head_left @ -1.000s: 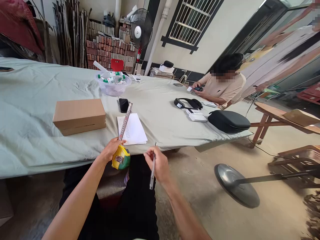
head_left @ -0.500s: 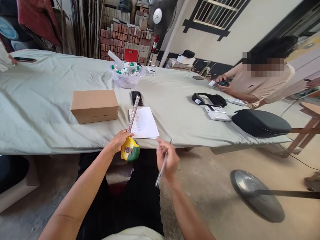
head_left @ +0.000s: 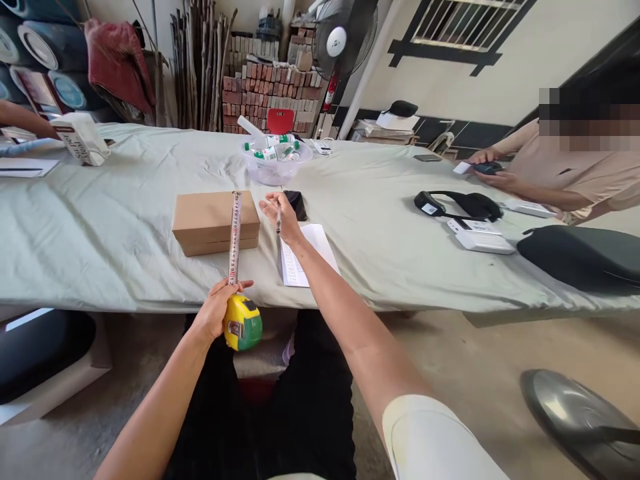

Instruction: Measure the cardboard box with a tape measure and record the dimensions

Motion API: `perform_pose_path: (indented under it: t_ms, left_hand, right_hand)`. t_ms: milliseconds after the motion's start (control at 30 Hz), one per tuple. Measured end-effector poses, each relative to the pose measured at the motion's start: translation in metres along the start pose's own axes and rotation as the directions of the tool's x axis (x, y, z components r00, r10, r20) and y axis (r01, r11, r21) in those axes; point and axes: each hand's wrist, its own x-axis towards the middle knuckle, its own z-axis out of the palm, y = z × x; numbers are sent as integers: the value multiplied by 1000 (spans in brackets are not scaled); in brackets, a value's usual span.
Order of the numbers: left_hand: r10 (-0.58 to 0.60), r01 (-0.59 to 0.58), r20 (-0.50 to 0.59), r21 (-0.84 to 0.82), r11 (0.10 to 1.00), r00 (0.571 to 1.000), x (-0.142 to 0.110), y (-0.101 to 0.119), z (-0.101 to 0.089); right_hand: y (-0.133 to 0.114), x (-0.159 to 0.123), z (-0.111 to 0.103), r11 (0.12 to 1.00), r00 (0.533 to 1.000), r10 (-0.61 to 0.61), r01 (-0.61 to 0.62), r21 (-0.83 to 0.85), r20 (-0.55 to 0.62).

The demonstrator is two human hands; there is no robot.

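The left hand's [head_left: 220, 308] fingers are closed around the yellow-and-green tape measure [head_left: 244, 323] where its blade [head_left: 235, 233] leaves the case, index finger pointing rightward. That forearm slants up from lower left, holding the case just past the near table edge. From these fingers the blade runs forward across the right part of the brown cardboard box [head_left: 205, 213]; whether it touches the cardboard I cannot tell.

The right hand [head_left: 284, 219] grips a pen [head_left: 279, 217] pointing down, its arm stretched forward and bent slightly inward, fingers just right of the box. Under this wrist lies white paper [head_left: 320, 257] and, close behind the knuckles, a dark object [head_left: 299, 205].

The blade carries black and red digits, too small to read surely; the paper has rows of small marks, illegible. Beyond the right fingers, a clear bowl [head_left: 267, 177] holds bottles [head_left: 273, 153] with green-and-white labels. Well right of them, a black headset [head_left: 477, 203] bears a white label. Far left, a white carton [head_left: 83, 137] shows dark lettering, unreadable.
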Motion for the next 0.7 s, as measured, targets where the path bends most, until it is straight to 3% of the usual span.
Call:
perform_pose_path:
  t_ms: [133,300,500,700]
  left_hand:
    - [50,-50,-11,-24,998,999,0,13,-17]
    - [35,-37,-28,-73,997,999,5,20,-17]
    - [-21,19,-10,-114,993,1000,4,22,-10]
    - [-1,-1,-15,-114,994,1000,1,27,-7]
  right_hand:
    - [11,6,22,998,998,59,-59,-14,-29]
    - [23,4,36,998,998,63,-63,-25,0]
    - [28,-8,40,997,998,39,-42,-60,-41]
    - [19,-20,38,997,999,42,-44,-58,-34]
